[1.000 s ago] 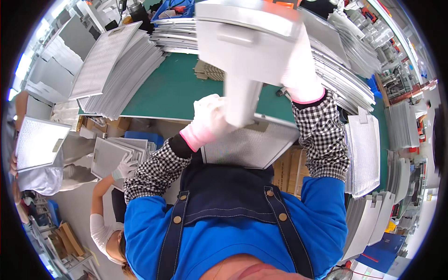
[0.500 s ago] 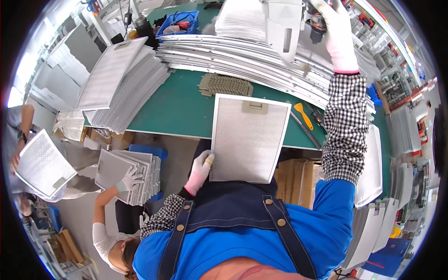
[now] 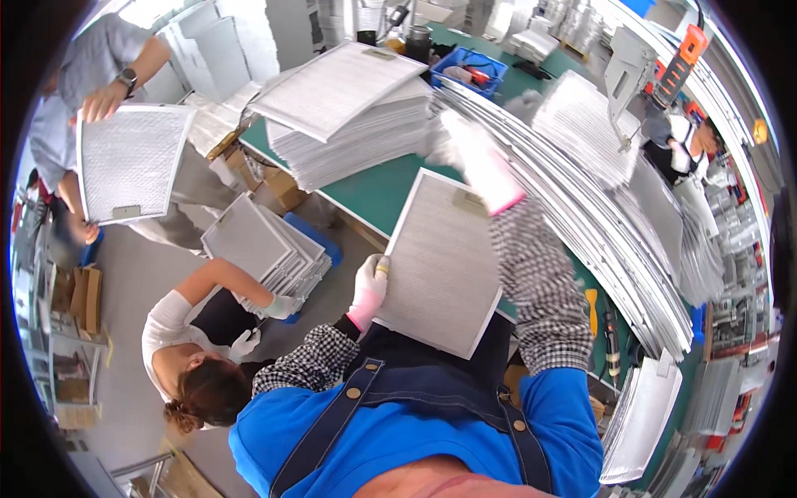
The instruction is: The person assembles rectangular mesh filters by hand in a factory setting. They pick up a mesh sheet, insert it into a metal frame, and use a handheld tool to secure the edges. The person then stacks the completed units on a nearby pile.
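A framed metal mesh filter panel (image 3: pixel 440 270) with a small latch plate near its far edge leans tilted between my body and the green table (image 3: pixel 365 195). My left hand (image 3: pixel 371 290), in a white and pink glove, grips the panel's left edge. Over the panel's far end is my right hand (image 3: pixel 477 162), gloved too and smeared by motion; its fingers cannot be made out. Beyond it lies a long stack of pale metal strips (image 3: pixel 573 216). A tall stack of similar filter panels (image 3: pixel 344 91) stands at the table's far left.
An orange-handled power tool (image 3: pixel 682 60) hangs by a grey metal bracket (image 3: pixel 627 75) at the far right. A blue bin (image 3: pixel 469 70) sits at the back, a yellow scraper (image 3: pixel 591 311) at the right. On the left, a seated co-worker (image 3: pixel 203 332) and a standing person (image 3: pixel 112 75) handle panels.
My view has turned left. My right hand has come away from the power tool at the upper right to above the panel's far end. My left hand stays on the panel's edge.
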Demonstrator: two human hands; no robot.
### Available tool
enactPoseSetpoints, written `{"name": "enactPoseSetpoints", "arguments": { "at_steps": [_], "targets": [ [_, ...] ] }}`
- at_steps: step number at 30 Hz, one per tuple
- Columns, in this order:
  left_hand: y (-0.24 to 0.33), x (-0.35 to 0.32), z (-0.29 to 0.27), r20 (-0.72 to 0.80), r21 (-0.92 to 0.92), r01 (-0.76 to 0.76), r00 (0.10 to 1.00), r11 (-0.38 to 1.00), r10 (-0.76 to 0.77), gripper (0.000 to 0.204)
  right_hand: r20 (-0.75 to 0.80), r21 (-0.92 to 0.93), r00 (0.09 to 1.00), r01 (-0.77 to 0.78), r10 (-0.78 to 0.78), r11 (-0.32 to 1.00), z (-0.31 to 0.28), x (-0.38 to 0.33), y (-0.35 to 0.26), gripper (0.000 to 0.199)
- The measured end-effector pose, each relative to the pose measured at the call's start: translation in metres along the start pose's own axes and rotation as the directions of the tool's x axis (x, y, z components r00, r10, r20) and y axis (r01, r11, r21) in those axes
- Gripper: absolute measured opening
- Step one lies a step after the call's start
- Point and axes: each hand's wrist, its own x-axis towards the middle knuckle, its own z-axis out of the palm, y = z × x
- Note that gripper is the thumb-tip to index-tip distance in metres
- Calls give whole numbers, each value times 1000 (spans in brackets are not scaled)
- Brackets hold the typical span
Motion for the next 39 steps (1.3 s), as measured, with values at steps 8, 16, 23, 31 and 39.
{"name": "enactPoseSetpoints", "arguments": {
  "at_steps": [8, 16, 23, 31, 39],
  "targets": [
    [4, -13, -4, 149, -289, 195, 976, 937, -157, 31, 26, 418, 973, -218, 229, 882, 150, 71, 74, 44],
    [-18, -18, -5, 88, -376, 123, 991, 918, -96, 29, -135, 505, 986, -19, 101, 863, 161, 79, 72, 26],
    [-9, -15, -30, -108, -366, -5, 994, 930, -37, 28, -171, 445, 985, 93, -17, 891, 75, 37, 18, 23],
    [15, -11, -75, -406, -218, -55, 913, 974, -40, 33, -149, 433, 972, 230, -182, 872, -20, -64, -42, 29],
    [125, 86, -146, -263, -309, -215, 956, 927, 134, 44, -95, 562, 956, 281, -277, 778, -89, -123, -11, 41]
  ]
}}
